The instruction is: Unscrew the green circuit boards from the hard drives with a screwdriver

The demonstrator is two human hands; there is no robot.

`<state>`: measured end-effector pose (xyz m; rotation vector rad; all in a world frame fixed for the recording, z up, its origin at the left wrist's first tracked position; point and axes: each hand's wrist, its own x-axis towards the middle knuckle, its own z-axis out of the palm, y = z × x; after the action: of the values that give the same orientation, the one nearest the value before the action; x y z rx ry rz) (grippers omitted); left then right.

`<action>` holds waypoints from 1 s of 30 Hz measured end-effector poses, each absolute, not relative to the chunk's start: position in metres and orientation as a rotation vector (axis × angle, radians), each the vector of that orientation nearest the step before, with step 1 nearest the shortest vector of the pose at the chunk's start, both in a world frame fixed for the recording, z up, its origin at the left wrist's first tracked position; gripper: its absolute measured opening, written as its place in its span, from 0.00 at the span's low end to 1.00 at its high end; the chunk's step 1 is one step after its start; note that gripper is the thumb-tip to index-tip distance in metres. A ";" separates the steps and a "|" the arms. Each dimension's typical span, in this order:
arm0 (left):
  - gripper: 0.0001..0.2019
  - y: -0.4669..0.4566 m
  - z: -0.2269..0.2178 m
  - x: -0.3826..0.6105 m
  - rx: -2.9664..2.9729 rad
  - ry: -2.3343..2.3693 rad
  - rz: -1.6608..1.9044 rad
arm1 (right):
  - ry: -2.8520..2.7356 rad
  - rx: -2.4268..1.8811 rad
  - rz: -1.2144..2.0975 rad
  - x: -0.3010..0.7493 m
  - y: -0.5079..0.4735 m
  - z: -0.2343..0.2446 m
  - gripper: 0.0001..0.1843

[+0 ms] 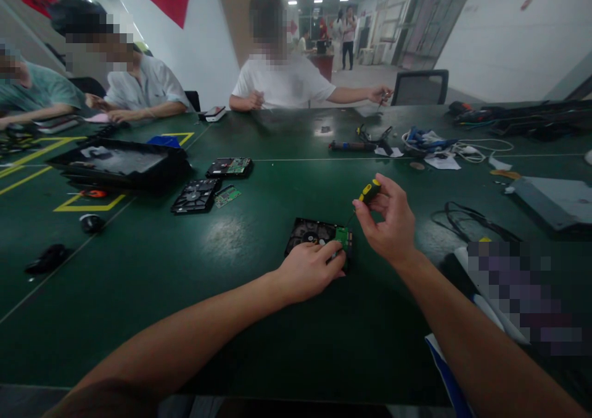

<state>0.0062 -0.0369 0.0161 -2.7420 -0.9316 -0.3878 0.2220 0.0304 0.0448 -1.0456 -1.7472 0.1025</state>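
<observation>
A black hard drive (300, 229) with a green circuit board (341, 237) at its right end lies on the green table in front of me. My left hand (311, 269) rests across its near side, fingers gripping it and hiding part of it. Between the thumb and fingers of my right hand (387, 219) is a yellow and black screwdriver (370, 191). Its thin shaft slants down toward the board end of the drive; whether the tip touches cannot be made out.
Left of centre lie two more hard drives (194, 196) (230, 167) and a loose circuit board (227, 196). Farther left stands a black tray (120, 162). Cables (428, 140) and a grey metal case (555, 199) occupy the right. Several people (287, 82) sit across the table.
</observation>
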 end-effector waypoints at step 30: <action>0.15 -0.008 0.015 -0.006 -2.710 -0.857 -0.413 | -1.809 -1.025 0.097 0.221 0.037 0.036 0.38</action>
<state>-0.0057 -0.0078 0.0147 -2.7095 -0.8567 -0.4125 0.2210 0.0375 0.0364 -1.0251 -1.8088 0.0968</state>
